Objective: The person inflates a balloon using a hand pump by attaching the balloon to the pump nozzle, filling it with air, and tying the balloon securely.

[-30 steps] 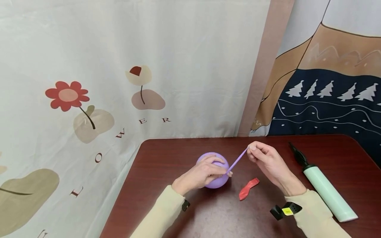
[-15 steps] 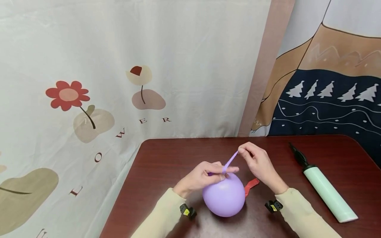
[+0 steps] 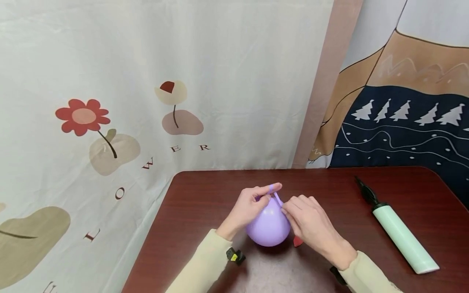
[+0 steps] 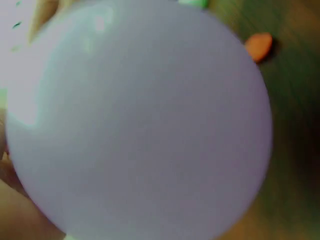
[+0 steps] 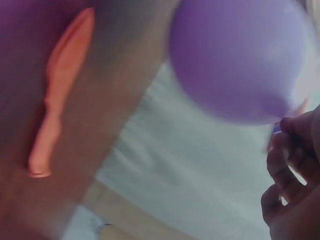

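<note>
An inflated purple balloon [image 3: 268, 228] hangs neck-up below my left hand [image 3: 250, 205]. Its stretched neck is looped over the left index finger, which points right, while the left thumb presses near the base of the neck. My right hand [image 3: 309, 221] pinches the neck's end between thumb and fingertips, drawing it down along the balloon's right side. In the left wrist view the balloon [image 4: 145, 120] fills most of the picture and hides the fingers' work. The right wrist view shows the balloon [image 5: 240, 60] above the curled right fingers [image 5: 282, 170].
A flat red balloon [image 3: 298, 241] lies on the dark red table [image 3: 205, 195], partly hidden by the right hand; the right wrist view shows this red balloon [image 5: 60, 100] whole. A mint-green hand pump [image 3: 404, 238] with a black nozzle lies at the right. A printed curtain [image 3: 238, 101] hangs behind.
The purple balloon swung toward me, then back up and away. Its neck went from stretched up to the right to wrapped over the left index finger. My right hand came down and left.
</note>
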Motion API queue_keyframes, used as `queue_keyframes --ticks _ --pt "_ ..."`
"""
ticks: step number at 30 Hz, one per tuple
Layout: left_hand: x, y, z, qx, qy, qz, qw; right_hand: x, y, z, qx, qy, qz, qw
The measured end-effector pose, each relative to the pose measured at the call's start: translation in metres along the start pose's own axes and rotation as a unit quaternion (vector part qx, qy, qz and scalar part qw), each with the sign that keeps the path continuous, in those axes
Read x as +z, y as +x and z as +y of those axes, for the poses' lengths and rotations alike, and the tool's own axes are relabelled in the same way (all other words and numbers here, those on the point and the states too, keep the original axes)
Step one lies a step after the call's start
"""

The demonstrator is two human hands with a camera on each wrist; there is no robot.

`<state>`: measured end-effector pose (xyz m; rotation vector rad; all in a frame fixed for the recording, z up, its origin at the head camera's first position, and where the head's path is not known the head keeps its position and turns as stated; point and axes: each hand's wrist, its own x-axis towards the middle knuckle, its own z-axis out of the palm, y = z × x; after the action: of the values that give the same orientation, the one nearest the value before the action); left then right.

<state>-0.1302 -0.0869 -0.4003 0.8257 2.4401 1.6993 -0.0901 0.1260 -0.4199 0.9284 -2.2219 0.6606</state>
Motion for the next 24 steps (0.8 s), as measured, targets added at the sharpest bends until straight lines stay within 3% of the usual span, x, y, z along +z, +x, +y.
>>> queue_keyframes --ticks 2,3,5,8,10,11,15,18,21,24 --pt "0.004 0.000 0.004 0.043 0.115 0.006 0.9924 -0.003 0.004 -0.005 -0.019 -0.013 0.007 0.9997" --pt "0.006 0.000 0.005 0.069 0.173 0.015 0.9823 -0.005 0.006 -0.006 -0.024 -0.017 0.011 0.9995" --pt "0.010 -0.001 0.005 0.128 0.272 0.035 0.9532 -0.008 0.011 -0.008 -0.025 -0.019 0.018 0.9993" --pt "0.014 -0.003 0.004 0.192 0.355 0.054 0.9133 -0.014 0.016 -0.008 -0.015 -0.018 0.021 0.9995" --pt "0.016 -0.003 0.002 0.217 0.380 0.056 0.8974 -0.016 0.019 -0.006 -0.011 -0.020 0.021 0.9995" --pt "0.016 -0.003 0.001 0.223 0.385 0.054 0.8940 -0.017 0.020 -0.005 -0.010 -0.022 0.020 0.9995" --pt "0.016 -0.004 0.001 0.229 0.391 0.052 0.8898 -0.019 0.024 -0.001 -0.014 -0.021 0.020 0.9995" --pt "0.017 -0.004 0.000 0.224 0.385 0.046 0.8942 -0.018 0.025 0.002 -0.013 -0.015 0.015 0.9997" --pt "0.017 -0.003 -0.002 0.213 0.364 0.030 0.9061 -0.016 0.026 0.004 -0.008 -0.004 0.012 0.9999" --pt "0.017 -0.001 -0.006 0.193 0.310 0.005 0.9308 -0.014 0.025 0.006 0.008 0.012 0.000 0.9999"
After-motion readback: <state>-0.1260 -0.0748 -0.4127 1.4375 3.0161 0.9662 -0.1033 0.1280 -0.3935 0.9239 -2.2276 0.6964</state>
